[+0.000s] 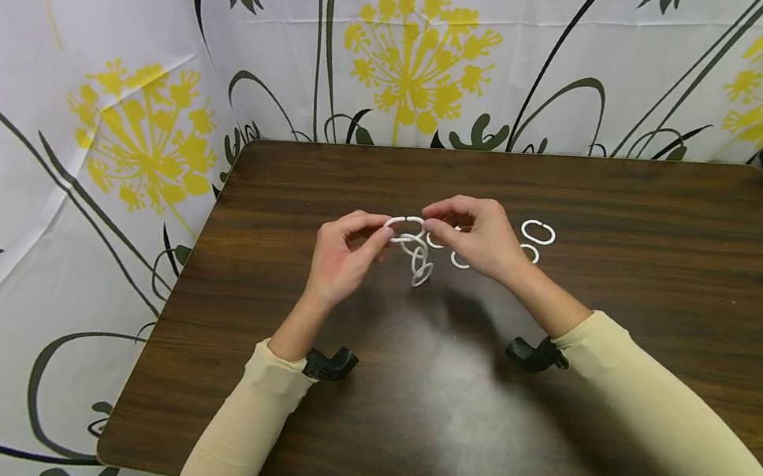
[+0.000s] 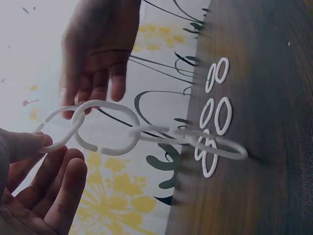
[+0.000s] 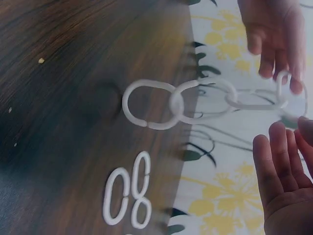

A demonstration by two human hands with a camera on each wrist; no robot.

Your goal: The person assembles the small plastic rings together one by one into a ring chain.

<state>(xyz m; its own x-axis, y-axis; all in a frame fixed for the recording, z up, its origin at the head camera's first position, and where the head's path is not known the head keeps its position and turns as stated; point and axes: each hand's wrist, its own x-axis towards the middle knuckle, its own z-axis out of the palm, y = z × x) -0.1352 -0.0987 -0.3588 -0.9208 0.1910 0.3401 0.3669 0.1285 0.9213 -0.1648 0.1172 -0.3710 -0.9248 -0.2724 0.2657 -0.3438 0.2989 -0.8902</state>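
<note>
Several white plastic links hang as a short chain [image 1: 420, 257] below the two hands, above the table. At the left end of the top link [image 1: 405, 219], the left hand [image 1: 344, 253] pinches it between thumb and fingers. The right hand [image 1: 477, 238] holds that link's right end with thumb and fingertips. A small gap shows in the link's upper side. In the left wrist view, the left hand [image 2: 44, 191] lies low and the right hand [image 2: 100, 54] high. The right wrist view shows the linked rings [image 3: 149, 83] dangling beside the right hand [image 3: 288, 181].
Loose white links [image 1: 553, 234] lie on the brown wood-grain table [image 1: 300, 434] behind and beside the right hand, partly hidden by it. A white cloth [image 1: 291, 44] with yellow and grey plant prints hangs behind and left of the table.
</note>
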